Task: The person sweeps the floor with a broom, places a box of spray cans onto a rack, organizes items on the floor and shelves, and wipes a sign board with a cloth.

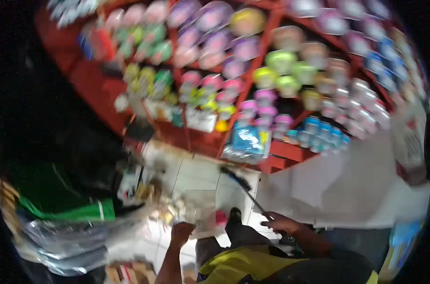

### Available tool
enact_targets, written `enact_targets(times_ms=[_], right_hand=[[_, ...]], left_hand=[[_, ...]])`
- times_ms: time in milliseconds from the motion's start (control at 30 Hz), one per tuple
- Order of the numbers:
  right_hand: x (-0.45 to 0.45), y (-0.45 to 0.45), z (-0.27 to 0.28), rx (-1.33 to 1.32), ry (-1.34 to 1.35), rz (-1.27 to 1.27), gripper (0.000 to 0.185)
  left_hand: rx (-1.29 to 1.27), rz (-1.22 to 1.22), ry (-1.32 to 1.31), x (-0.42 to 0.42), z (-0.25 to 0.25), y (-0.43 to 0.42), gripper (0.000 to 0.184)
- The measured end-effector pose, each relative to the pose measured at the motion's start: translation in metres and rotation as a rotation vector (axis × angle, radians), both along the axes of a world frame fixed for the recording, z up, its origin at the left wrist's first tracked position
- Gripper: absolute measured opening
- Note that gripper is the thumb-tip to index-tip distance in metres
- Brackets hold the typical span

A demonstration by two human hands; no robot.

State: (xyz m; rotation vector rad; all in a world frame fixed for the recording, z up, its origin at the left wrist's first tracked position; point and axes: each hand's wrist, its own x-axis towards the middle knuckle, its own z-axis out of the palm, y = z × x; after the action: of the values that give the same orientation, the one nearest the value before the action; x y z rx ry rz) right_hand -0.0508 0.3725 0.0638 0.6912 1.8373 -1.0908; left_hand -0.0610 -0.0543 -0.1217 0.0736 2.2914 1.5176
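Observation:
My right hand [282, 223] is closed around the dark handle of a long thin brush [243, 183]. The brush's black bristly end points up and left over the tiled floor. Lower left of centre, my left hand [181, 234] has its fingers curled at the edge of a see-through, square-edged plastic container [199, 208], which it seems to grip. Blur hides the exact kind of this container. Close to its right side shows a bright pink object [220, 217], too smeared to name.
Red shelving [172, 135] full of colourful bottles and jars spans the top. A blue package [247, 138] sits on its lower edge. Boxes and small items [170, 208] crowd the floor at left, near plastic-wrapped bundles [68, 241]. A pale grey surface [338, 189] lies right.

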Motion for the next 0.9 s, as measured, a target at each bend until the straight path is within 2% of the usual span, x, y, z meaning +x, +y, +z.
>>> enact_targets(times_ms=[67,100,133,200,233,267,300,333,400,567,700,800,833,867,900], right_hand=[[0.001,-0.017,0.023,-0.045,0.026,-0.041,0.066],[0.001,-0.026,0.029,-0.179,0.026,-0.032,0.063],[0.000,-0.029,0.034,-0.312,0.030,-0.019,0.062],[0.016,-0.031,0.044,-0.382,0.027,-0.080,0.056],[0.033,-0.034,0.046,-0.451,-0.004,-0.110,0.050],[0.047,-0.037,0.042,-0.520,-0.034,-0.138,0.044],[0.059,-0.032,0.016,-0.615,-0.075,-0.273,0.037],[0.068,-0.028,-0.009,-0.706,-0.116,-0.409,0.031],[0.061,-0.044,0.072,-0.678,-0.047,-0.443,0.025],[0.081,-0.048,0.062,-0.770,0.057,-0.623,0.025],[0.057,-0.052,0.061,-0.680,-0.031,-0.488,0.029],[0.057,-0.060,0.054,-0.595,-0.016,-0.270,0.033],[0.059,-0.068,0.061,-0.459,-0.003,-0.233,0.034],[0.060,-0.071,0.062,-0.325,0.017,-0.195,0.034],[0.065,-0.068,0.045,-0.325,0.009,-0.174,0.034]], left_hand=[[0.101,-0.142,0.055,-0.023,0.066,0.010,0.015],[0.134,-0.202,0.078,-0.032,0.094,0.017,0.017],[0.178,-0.264,0.123,-0.041,0.118,0.027,0.013],[0.251,-0.383,0.174,-0.043,0.159,0.039,0.006],[0.161,-0.438,0.115,-0.045,0.174,0.045,0.004],[0.227,-0.480,0.074,-0.051,0.176,0.058,0.004],[0.291,-0.522,0.030,-0.056,0.178,0.070,0.004],[0.514,-0.540,-0.003,-0.059,0.172,0.083,0.007],[0.235,-0.588,-0.128,-0.079,0.182,0.109,0.012],[0.267,-0.640,-0.127,-0.075,0.214,0.124,0.018],[0.319,-0.426,-0.057,-0.077,0.223,0.103,0.021],[0.560,-0.236,-0.152,-0.065,0.180,0.076,0.017],[0.564,-0.185,-0.136,-0.058,0.184,0.069,0.017],[0.676,-0.070,-0.228,-0.052,0.188,0.064,0.015],[0.785,0.018,-0.333,-0.047,0.194,0.062,0.015]])
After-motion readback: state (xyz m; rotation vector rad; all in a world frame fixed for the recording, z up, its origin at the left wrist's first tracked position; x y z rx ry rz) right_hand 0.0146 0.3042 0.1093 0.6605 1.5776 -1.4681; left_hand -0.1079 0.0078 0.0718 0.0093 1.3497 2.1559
